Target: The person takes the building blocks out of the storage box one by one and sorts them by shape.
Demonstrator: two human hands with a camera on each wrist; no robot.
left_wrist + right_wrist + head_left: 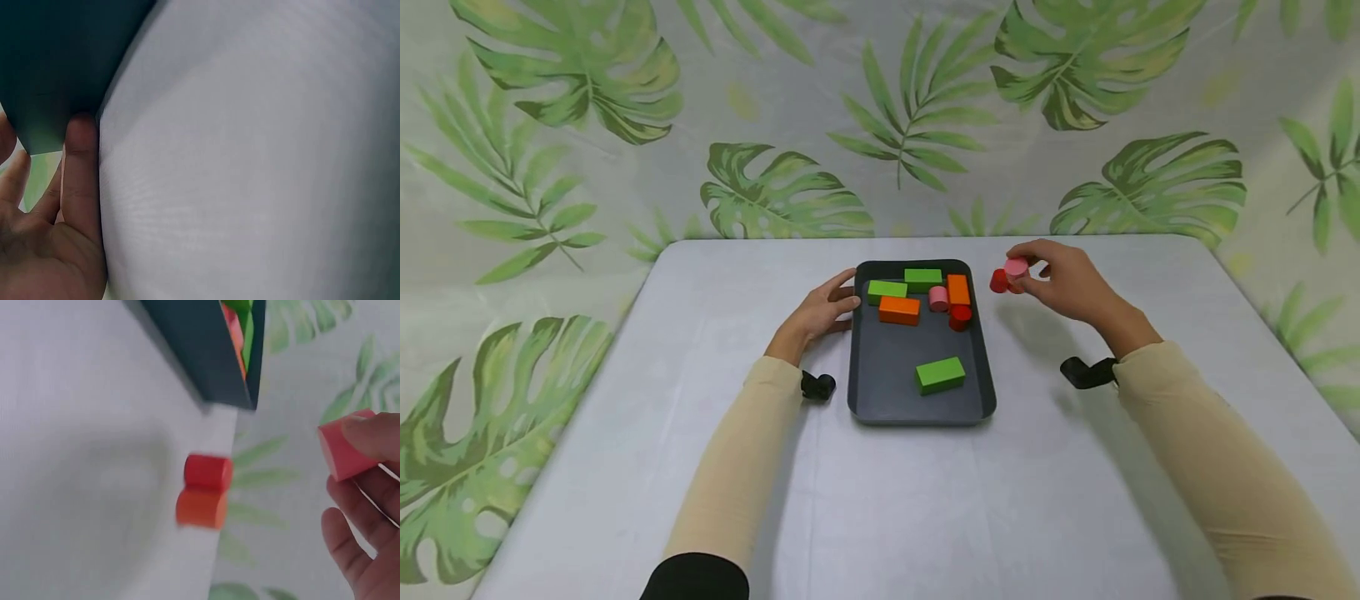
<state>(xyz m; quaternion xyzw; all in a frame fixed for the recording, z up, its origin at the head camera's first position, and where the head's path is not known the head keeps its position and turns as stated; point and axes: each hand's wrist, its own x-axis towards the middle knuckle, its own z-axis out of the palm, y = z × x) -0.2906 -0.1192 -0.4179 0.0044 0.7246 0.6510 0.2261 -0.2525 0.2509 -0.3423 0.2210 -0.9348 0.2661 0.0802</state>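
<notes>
Between thumb and fingers, my right hand [1067, 279] pinches a pink cylinder block [350, 444] in the air, to the right of the dark grey tray [880, 383]. On the table below it stand a red cylinder [208, 472] and an orange cylinder [201, 509], side by side; in the head view the held block and fingers partly cover them. My left hand [816, 312] rests against the tray's left side near the far corner, its fingers fairly straight. In the left wrist view a finger [81, 169] touches the tray wall.
Inside the tray are several green blocks, one of them [940, 376] near the front, plus orange blocks [898, 311], a pink cylinder [938, 299] and a red cylinder [959, 317]. A white cloth covers the table [880, 500]; a leaf-patterned curtain [940, 200] hangs behind.
</notes>
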